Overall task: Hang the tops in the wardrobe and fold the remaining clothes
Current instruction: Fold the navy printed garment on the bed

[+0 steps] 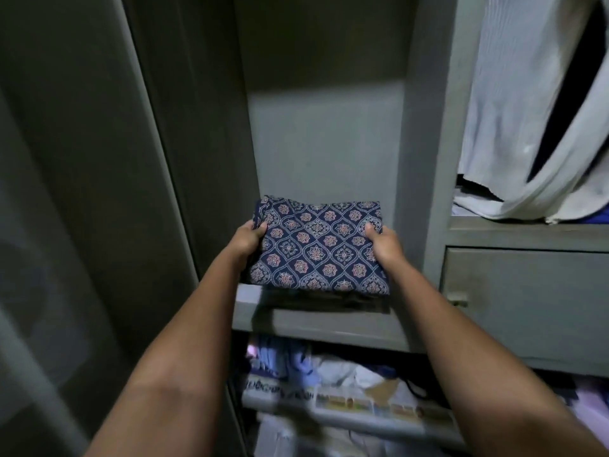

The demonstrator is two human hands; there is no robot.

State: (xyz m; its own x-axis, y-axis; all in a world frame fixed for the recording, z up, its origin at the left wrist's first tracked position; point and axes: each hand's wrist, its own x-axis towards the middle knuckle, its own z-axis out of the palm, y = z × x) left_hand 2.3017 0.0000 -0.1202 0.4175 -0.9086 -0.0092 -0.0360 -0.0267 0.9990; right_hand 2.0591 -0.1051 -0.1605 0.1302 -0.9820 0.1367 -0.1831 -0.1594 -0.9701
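Observation:
A folded navy garment (318,245) with a red and white floral print lies flat over the front of a grey wardrobe shelf (329,321). My left hand (245,240) grips its left edge, thumb on top. My right hand (385,245) grips its right edge the same way. A darker folded layer shows just under the garment at the shelf's lip. In the compartment to the right, white tops (527,127) hang, with a dark garment between them.
The open wardrobe door (82,192) stands at the left. A closed grey drawer (527,308) with a small latch sits at the right. The shelf below holds crumpled clothes (329,367) and a newspaper lining (346,400).

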